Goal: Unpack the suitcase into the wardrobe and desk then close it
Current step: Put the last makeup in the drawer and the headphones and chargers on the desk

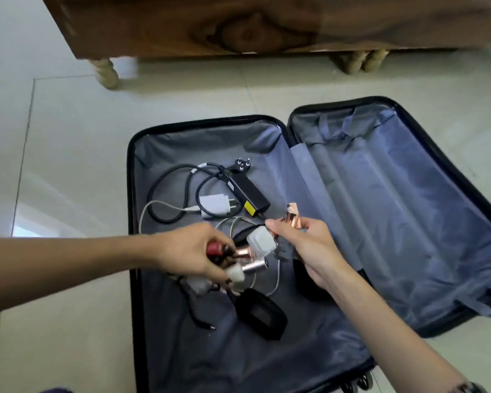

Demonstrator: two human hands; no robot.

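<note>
A black suitcase (131, 194) lies open on the floor, its grey lining showing in both halves. In the left half lie a black laptop adapter (248, 195) with its cable and plug, a white charger (214, 205), a white cable, a black pouch (262, 313) and small white plugs. My left hand (190, 251) grips a bunch of small cosmetic tubes, red and rose-gold, over the left half. My right hand (304, 245) holds rose-gold tubes (294, 218) just right of it. The right half holds only loose straps.
A dark wooden cabinet (238, 24) on turned pale legs (105, 72) stands beyond the suitcase. Pale floor tiles (68, 165) surround the case on all sides. A watch band shows on my right wrist at the bottom right.
</note>
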